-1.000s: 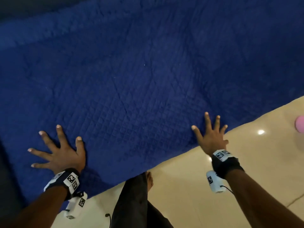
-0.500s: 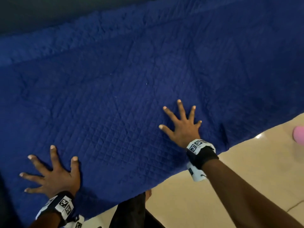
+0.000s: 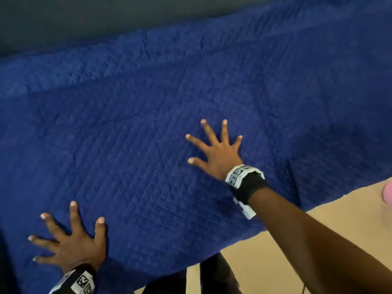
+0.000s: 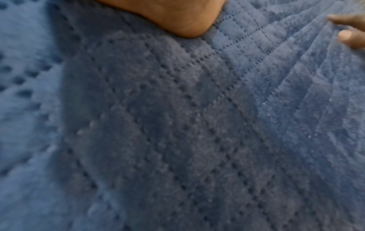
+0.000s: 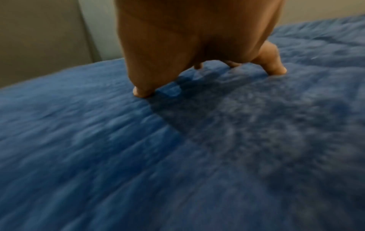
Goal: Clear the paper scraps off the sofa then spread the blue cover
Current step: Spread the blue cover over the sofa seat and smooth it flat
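While both our left hand [image 3: 70, 245] and right hand [image 3: 216, 153] press spread fingers on the blue cover [image 3: 148, 124], we judge smoothing underway; next, sweep outward.

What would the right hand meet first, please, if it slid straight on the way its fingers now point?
Only more blue cover; the right hand would probably reach the rumpled band at the sofa back, though depth is unclear.

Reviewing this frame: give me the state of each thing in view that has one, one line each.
blue cover: spread over the sofa, front edge hanging toward the floor, a few creases near the right.
left hand: fingers splayed, pressing flat on the cover near its front edge.
right hand: fingers splayed, fingertips pressing the cover.
paper scraps: none visible.
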